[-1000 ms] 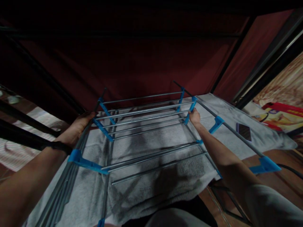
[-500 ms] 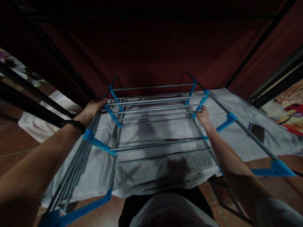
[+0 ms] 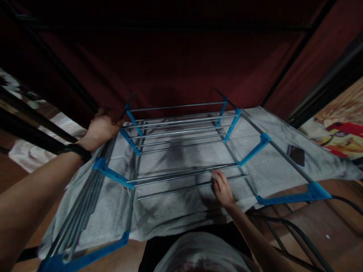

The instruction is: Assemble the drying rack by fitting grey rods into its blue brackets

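Observation:
A rack frame of grey metal tubes and blue plastic brackets (image 3: 252, 149) lies on a grey towel (image 3: 176, 211). My left hand (image 3: 102, 128) is closed around the far left part of the frame, beside a blue bracket (image 3: 129, 139); some of its fingers are blurred and dark. Near the front, my right hand (image 3: 222, 187) has its fingers curled over a loose metal rod (image 3: 176, 190), hiding a stretch of it. The fingertips reach close to a pair of crossbars (image 3: 181, 175) just behind. Several crossbars (image 3: 181, 132) span the far brackets.
Several spare metal rods (image 3: 85, 204) lie bundled along the left side. A phone (image 3: 296, 155) rests on the cloth at right. A dark red panel (image 3: 181, 68) stands behind, with black metal bars (image 3: 36, 121) at left and a bent black tube frame (image 3: 300, 234) at lower right.
My right hand has left the far right blue bracket and come forward and left to the loose rod. My left hand stays at the far left of the frame. The view has shifted slightly.

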Action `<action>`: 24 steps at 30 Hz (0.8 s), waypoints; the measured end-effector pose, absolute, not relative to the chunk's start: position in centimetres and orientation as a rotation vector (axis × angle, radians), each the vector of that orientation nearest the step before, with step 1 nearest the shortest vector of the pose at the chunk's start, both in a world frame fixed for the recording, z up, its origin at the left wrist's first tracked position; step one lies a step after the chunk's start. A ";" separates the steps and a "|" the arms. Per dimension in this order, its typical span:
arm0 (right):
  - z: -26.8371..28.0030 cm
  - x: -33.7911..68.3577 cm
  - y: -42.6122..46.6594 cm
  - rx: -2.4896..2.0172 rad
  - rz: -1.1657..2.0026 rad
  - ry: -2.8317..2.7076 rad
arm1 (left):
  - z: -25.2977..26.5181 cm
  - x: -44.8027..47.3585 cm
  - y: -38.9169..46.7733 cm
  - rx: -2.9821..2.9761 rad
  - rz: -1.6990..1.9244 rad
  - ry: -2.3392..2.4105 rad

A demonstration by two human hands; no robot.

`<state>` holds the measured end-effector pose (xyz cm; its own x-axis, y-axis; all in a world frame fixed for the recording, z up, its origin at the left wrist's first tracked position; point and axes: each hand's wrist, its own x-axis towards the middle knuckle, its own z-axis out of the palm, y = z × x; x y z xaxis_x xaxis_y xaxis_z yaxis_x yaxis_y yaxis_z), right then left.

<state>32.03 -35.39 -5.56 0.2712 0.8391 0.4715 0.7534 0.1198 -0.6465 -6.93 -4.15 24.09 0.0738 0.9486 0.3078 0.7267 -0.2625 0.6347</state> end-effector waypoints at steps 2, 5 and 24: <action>-6.7 31.4 -36.4 -1.642 0.091 -1.540 | 25.0 -5.7 -4.5 2.335 0.880 1.679; -7.4 31.1 -37.0 -1.642 0.072 -1.642 | 26.1 -2.7 -5.4 2.539 0.860 1.510; -7.4 31.2 -37.5 -1.688 -0.029 -1.773 | 7.6 14.7 -24.0 2.321 0.965 0.840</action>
